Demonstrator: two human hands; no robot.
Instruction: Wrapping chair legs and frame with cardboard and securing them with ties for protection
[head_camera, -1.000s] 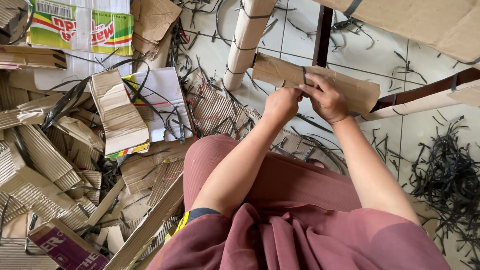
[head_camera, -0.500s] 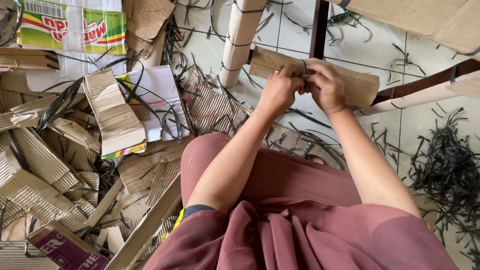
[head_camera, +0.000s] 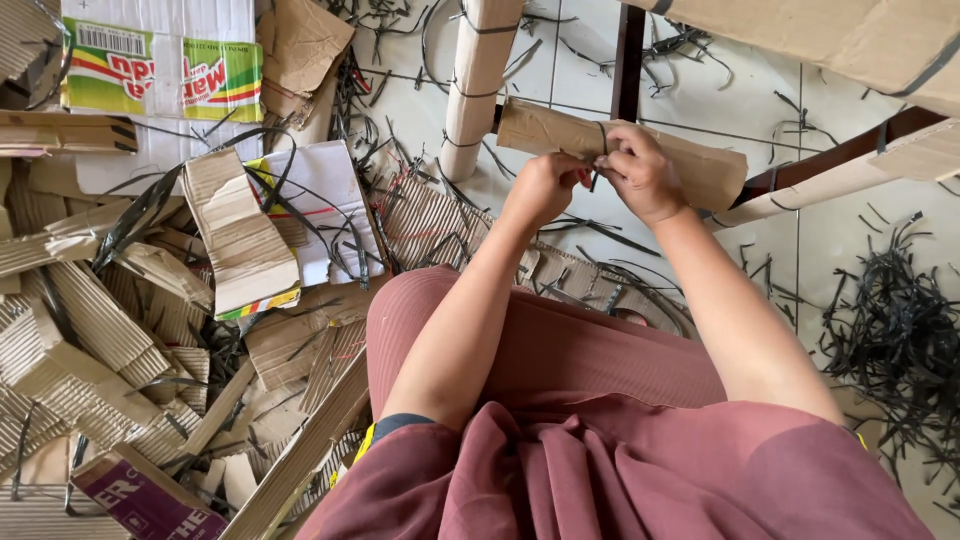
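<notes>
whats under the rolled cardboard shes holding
Under the cardboard roll lie pale floor tiles and loose black strap scraps. The floor directly beneath it is covered by the roll itself.

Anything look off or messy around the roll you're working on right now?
Yes. Cut black strap pieces litter the tiled floor, and torn cardboard scraps lie heaped at the left. Both the left hand and the right hand pinch the strap around the cardboard roll, which looks intact.

A flattened white carton (head_camera: 160, 60) with green, yellow and red bands and a barcode label (head_camera: 112, 38) lies at eleven o'clock, a white printed carton sheet (head_camera: 320, 200) with red and yellow marks lies below it, and a purple box (head_camera: 150, 500) sits at seven o'clock.
</notes>
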